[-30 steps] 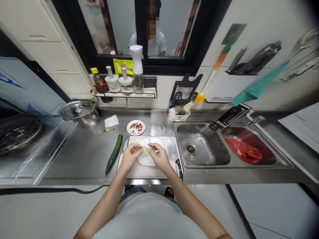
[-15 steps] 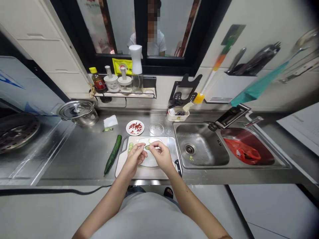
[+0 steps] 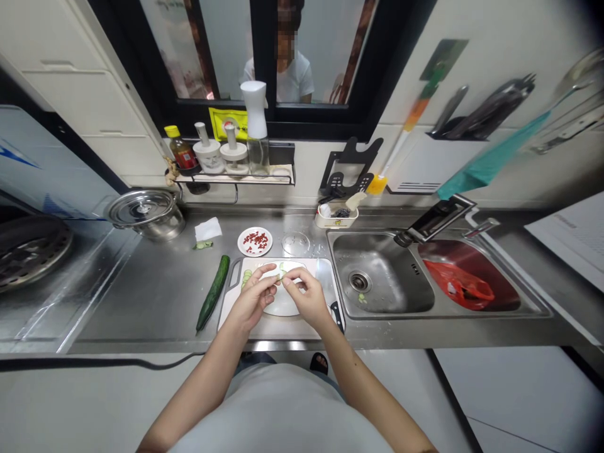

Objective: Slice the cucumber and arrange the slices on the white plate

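Both hands meet above a white plate on the cutting board. My left hand and my right hand pinch a small cucumber slice between their fingertips, seen nearly edge-on. Another pale green slice lies on the plate's far part. Several cucumber slices stand in a row at the board's left, partly behind my left hand. A knife with a black handle rests at the board's right edge. Left of the board is a whole cucumber.
Behind the board are a plate of red pieces and a clear round dish. A lidded pot stands at the back left. The double sink is right, with a red bag. A person shows in the window.
The slice between my fingertips has turned from showing its face to nearly edge-on. My left fingers have spread a little and shifted slightly right.
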A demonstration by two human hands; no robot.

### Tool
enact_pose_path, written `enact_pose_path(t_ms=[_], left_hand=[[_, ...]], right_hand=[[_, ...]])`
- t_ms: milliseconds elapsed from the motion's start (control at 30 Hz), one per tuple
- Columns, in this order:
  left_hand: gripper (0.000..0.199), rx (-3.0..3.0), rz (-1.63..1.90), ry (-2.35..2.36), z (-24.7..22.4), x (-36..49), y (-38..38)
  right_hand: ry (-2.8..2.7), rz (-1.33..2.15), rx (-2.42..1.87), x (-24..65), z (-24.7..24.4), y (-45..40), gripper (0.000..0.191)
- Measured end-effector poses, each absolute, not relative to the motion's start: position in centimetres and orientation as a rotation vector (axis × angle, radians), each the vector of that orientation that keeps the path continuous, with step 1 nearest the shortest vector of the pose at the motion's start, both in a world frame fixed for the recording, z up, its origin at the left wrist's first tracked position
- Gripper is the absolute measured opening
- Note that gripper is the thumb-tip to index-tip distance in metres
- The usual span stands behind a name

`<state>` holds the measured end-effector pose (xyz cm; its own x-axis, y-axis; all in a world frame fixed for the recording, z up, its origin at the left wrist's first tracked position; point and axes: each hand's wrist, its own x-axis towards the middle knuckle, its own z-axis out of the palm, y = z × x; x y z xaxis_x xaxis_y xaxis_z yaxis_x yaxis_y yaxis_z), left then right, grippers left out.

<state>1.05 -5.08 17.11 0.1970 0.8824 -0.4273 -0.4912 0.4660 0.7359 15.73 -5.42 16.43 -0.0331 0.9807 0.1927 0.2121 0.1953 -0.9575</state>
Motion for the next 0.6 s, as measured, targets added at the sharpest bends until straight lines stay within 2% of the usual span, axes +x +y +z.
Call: enact_pose_path(t_ms=[600], left_hand=[[0.055, 0.85, 1.119, 1.114, 16.1, 1.3, -4.6]], right_hand=[[-1.445, 1.109, -1.231, 16.0, 14.8, -5.0, 0.016]])
